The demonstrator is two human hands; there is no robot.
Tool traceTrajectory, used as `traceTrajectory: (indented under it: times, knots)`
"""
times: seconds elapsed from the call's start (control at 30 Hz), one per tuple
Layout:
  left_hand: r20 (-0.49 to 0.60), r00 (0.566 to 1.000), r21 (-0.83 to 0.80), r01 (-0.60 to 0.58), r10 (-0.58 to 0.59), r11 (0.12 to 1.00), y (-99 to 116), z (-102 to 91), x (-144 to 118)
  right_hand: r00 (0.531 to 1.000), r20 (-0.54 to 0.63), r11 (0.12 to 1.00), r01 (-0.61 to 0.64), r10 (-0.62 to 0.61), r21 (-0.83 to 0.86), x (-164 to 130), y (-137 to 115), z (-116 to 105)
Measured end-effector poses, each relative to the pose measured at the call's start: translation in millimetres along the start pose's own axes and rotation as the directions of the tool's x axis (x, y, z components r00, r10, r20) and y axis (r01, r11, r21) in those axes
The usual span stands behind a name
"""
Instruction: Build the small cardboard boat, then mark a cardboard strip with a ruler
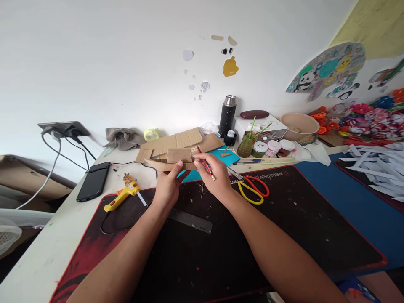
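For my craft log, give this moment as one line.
left hand: holds cardboard piece | right hand: holds red pencil | nearby: scissors, glue gun

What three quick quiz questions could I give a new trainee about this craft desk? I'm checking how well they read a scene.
1. True or false: the right hand holds a red pencil.
2. What does the left hand grip: A) scissors, B) a small cardboard piece, C) the glue gun?
3. Which flat tool lies on the black mat between the forearms?

Key
1. True
2. B
3. The metal ruler
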State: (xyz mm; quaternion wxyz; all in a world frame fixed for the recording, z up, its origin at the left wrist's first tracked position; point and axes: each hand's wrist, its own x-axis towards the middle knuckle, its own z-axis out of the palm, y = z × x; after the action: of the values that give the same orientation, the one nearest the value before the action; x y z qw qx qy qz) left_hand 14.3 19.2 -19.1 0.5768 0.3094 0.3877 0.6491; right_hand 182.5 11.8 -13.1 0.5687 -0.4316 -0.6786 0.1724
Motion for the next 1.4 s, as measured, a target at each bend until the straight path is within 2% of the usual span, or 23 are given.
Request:
traceTrajectory:
  times: [0.4,1.2,1.4]
  knots:
    - [0.004,1.000,0.014,0.010,-0.010,1.000,2.8,1.0,-1.1,0.999,0.005,0.998,-0.032,0.032,0.050,-0.9,1.5,1.0]
    - [0.014,1.000,0.028,-0.005,0.005,1.000,2.6,0.4,-0.4,1.000,0.010,1.000,-0.003,0.003,0.004,0.6,-2.7,-1.6]
    - [0.014,1.000,0.030,0.005,-0.005,1.000,-1.2,-6.6,6.4,0.999,-0.034,1.000,-0.018,0.018,0.022,2.7,-4.0,-5.3]
